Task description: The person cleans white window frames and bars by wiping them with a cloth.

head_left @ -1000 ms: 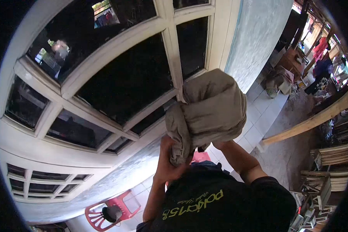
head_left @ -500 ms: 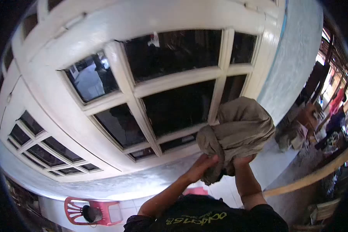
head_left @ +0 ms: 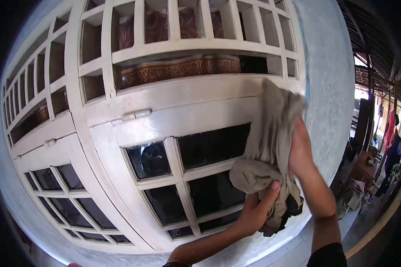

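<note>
White window frame (head_left: 173, 118), crumpled beige cloth (head_left: 272, 133)

The white-painted wooden window frame (head_left: 165, 120) before me carries dark glass panes (head_left: 209, 144) below and open lattice slots (head_left: 124, 33) above, with a small painted-over metal hinge (head_left: 137, 115) on its cross rail. Against its right edge lies a crumpled grey-beige cloth (head_left: 267, 142), pressed there by my right hand (head_left: 300, 151). My left hand (head_left: 258, 209) grips its lower bunch.
</note>
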### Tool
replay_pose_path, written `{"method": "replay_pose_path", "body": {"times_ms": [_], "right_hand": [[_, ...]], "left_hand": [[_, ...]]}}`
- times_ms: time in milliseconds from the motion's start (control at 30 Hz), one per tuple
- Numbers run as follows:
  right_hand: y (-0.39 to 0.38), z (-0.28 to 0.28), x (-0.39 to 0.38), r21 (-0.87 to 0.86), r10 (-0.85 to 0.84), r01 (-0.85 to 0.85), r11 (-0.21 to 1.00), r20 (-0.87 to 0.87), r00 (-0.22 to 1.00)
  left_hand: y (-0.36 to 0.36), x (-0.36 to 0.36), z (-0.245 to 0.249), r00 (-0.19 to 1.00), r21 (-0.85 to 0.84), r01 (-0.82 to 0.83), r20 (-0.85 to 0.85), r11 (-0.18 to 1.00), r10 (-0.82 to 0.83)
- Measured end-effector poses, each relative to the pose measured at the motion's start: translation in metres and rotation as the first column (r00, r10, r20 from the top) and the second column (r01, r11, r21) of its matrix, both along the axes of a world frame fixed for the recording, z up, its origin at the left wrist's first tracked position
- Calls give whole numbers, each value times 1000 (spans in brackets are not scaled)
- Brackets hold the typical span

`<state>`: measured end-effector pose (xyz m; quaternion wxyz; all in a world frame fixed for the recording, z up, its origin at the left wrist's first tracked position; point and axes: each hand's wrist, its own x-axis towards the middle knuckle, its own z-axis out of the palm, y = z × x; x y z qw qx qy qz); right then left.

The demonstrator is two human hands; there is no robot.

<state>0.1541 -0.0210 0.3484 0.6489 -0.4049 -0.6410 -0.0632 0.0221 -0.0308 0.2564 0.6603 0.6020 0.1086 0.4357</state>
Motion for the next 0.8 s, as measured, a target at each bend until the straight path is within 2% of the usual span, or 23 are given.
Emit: {"method": "replay_pose_path", "body": {"times_ms": [33, 100, 133, 200, 267, 300, 333, 367, 467, 500, 600, 633, 700, 800], "right_hand": [[3, 22, -3, -37, 107, -113, 993, -124, 986], [6, 61, -9, -35, 243, -255, 966, -195, 950], [3, 79, -12, -13, 276, -281, 960, -140, 951], [2, 106, -21, 105, 186, -186, 977, 12, 982], [2, 127, -28, 327, -92, 35, 944, 160, 983], [3, 139, -29, 332, -143, 59, 942, 236, 961], [4, 151, -30, 338, -194, 83, 937, 309, 931], [6, 162, -31, 346, -243, 106, 932, 378, 893], [20, 194, -19, 540, -530, 223, 812, 519, 671], [14, 199, -24, 520, -553, 265, 812, 543, 632], [22, 230, -16, 628, -641, 198, 753, 631, 437], [24, 236, -16, 651, -648, 157, 743, 638, 416], [18, 245, -22, 626, -656, 211, 751, 667, 353], [15, 248, -35, 655, -703, 258, 710, 640, 310]], "left_hand": [[-5, -4, 19, 999, -55, 40, 2, 998, -40], [2, 0, 38, 983, -92, 123, 146, 988, -109], [5, 2, 47, 965, -109, 167, 221, 980, -140], [10, 4, 69, 937, -105, 253, 272, 962, -217], [11, 4, 91, 891, -82, 360, 324, 929, -317], [7, 1, 104, 858, -59, 423, 348, 904, -378], [2, -2, 116, 819, -33, 482, 371, 876, -437], [-3, -4, 125, 829, -82, 472, 378, 878, -411], [4, -3, 143, 738, -41, 589, 434, 807, -517], [4, -4, 148, 734, 22, 573, 430, 819, -525], [11, 2, 157, 667, 59, 615, 492, 786, -559], [13, 5, 160, 681, 35, 591, 515, 806, -522], [17, 10, 165, 706, -19, 545, 550, 838, -446], [25, 16, 170, 734, 79, 324, 607, 943, -303]]}}
